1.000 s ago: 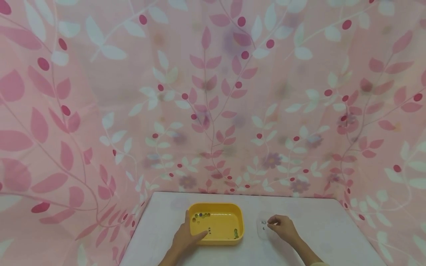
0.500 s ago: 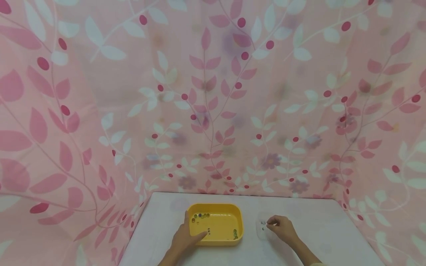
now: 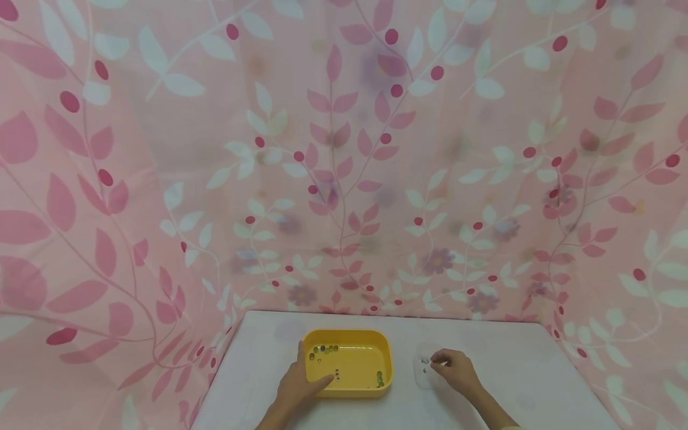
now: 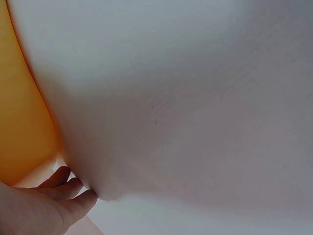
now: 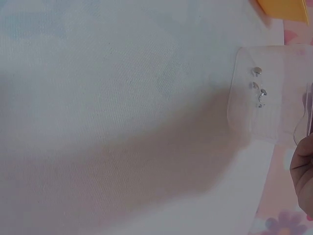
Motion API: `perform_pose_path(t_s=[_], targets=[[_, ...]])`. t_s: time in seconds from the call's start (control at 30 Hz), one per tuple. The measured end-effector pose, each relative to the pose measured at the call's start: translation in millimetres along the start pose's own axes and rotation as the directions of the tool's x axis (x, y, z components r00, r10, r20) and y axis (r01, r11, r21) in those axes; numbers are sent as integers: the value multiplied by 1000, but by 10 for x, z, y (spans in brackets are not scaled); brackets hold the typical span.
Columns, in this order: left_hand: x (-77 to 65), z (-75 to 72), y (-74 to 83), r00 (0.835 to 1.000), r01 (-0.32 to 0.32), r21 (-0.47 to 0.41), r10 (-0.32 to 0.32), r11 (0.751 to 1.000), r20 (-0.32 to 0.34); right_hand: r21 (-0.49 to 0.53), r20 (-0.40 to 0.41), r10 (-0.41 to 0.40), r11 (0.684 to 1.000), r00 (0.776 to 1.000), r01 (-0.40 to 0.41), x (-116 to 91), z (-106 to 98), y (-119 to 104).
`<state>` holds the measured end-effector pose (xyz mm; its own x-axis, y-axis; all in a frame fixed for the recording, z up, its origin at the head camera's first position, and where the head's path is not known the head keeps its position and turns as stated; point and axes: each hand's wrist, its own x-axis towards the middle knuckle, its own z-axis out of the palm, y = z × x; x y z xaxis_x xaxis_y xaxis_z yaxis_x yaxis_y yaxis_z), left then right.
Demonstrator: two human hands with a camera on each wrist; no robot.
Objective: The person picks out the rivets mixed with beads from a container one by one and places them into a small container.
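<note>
A yellow tray [image 3: 357, 361] was gripped by the left hand [image 3: 300, 380], apparently for steadiness; beside the curled right hand [image 3: 455, 366], shiny pieces [image 5: 257, 71] were set within reach in a clear tray [image 5: 270, 120], any pinched item indiscernible.

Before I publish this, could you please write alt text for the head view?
A person's left hand grips a yellow rectangular tray holding small, round, glassy beads, while the right hand is at the right edge of a small, clear plastic tray with tiny, shiny pieces. Both trays rest on a white-topped table before a pink, leaf-patterned backdrop.
</note>
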<state>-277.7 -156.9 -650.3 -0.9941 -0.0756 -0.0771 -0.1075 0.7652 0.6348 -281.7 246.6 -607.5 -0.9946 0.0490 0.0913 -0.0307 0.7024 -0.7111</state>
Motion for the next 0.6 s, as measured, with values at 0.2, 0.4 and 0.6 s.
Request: perform_pose_path(t_s=[0.2, 0.4, 0.6], targets=[[-14, -13, 11, 1000, -25, 3, 25, 1000, -11, -3, -5, 12, 1000, 1000, -12, -4, 2, -10], [-20, -7, 12, 999, -28, -2, 28, 1000, -20, 3, 12, 21, 1000, 1000, -21, -18, -2, -35], [-20, 2, 4, 999, -39, -11, 38, 999, -19, 12, 5, 4, 1000, 1000, -4, -17, -2, -41]])
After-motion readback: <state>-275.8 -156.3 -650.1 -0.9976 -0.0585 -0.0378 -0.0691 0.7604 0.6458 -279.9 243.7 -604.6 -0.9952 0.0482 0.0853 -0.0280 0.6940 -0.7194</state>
